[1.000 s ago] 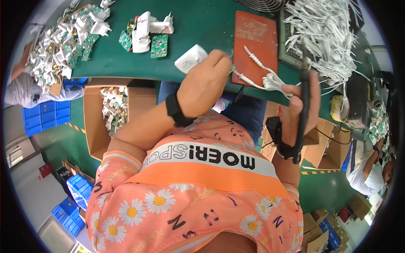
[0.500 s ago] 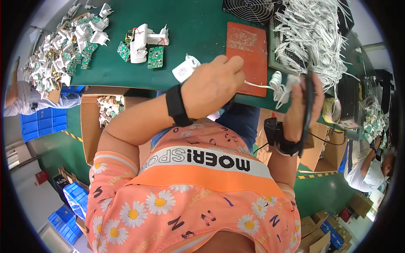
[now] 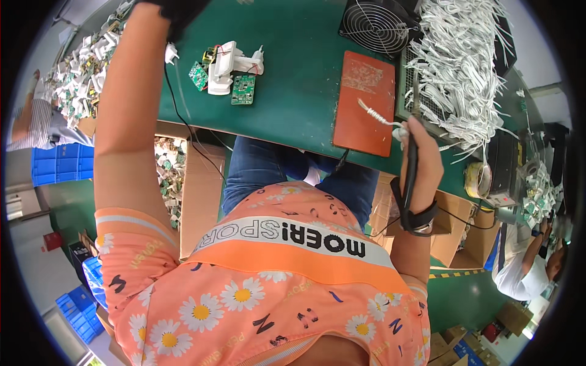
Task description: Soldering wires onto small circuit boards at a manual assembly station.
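Observation:
My right hand [image 3: 425,155] is closed around the black handle of a soldering iron [image 3: 411,158], its metal shaft pointing to the table's far side. A twisted white cable [image 3: 373,112] runs from the thumb side of this hand over a red-brown board [image 3: 365,131]. Whether the fingers also grip that cable is unclear. My left arm [image 3: 129,116] reaches over the table's left side; past the black wristband the hand is outside the picture. By that wrist lies a white plug [image 3: 171,53]. White charger housings [image 3: 223,67] with a green circuit board [image 3: 243,90] lie between my arms.
A heap of chargers and boards [image 3: 85,73] covers the far left. A black fan [image 3: 375,27] and a pile of white cables [image 3: 461,73] stand at right. A black cord [image 3: 177,110] hangs over the front edge. Open cardboard boxes [image 3: 204,183] stand below; co-workers sit at both sides.
My left hand has left the cable and moved far left, out of view. The white charger housing formerly beside it is gone from its spot. My right hand moved slightly left with the soldering iron.

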Available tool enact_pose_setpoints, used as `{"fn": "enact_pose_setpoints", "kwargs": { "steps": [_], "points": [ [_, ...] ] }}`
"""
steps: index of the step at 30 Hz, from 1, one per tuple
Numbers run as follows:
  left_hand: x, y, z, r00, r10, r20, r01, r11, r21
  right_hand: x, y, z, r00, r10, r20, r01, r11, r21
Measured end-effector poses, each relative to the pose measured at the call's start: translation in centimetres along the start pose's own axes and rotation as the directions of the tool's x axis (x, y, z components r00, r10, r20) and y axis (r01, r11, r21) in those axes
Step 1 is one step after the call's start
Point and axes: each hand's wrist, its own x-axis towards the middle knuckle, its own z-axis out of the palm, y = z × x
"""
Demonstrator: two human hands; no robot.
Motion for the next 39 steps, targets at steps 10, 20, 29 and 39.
{"fn": "enact_pose_setpoints", "kwargs": {
  "steps": [10, 20, 29, 39],
  "points": [
    [-8.4, 8.1, 5.6, 0.926, 0.212, 0.311, -0.142, 0.962, -0.232, -0.6, -3.2, 1.4, 0.996, 0.027, 0.084, -0.025, 0.999, -0.032],
    [-8.3, 11.2, 3.6, 0.870, 0.134, 0.474, 0.009, 0.958, -0.287, 0.6, -3.3, 7.1, 0.994, 0.072, -0.082, -0.063, 0.993, 0.099],
    [-11.4, 17.9, 2.8, 0.971, 0.192, 0.142, -0.083, 0.831, -0.550, 0.6, -2.0, 7.6, 0.996, 0.068, -0.058, -0.067, 0.998, 0.011],
    [-11.1, 20.0, 2.7, 0.997, 0.071, 0.034, -0.038, 0.808, -0.587, 0.5, -2.3, 6.5, 0.970, 0.200, -0.136, -0.144, 0.929, 0.340]
  ]
}}
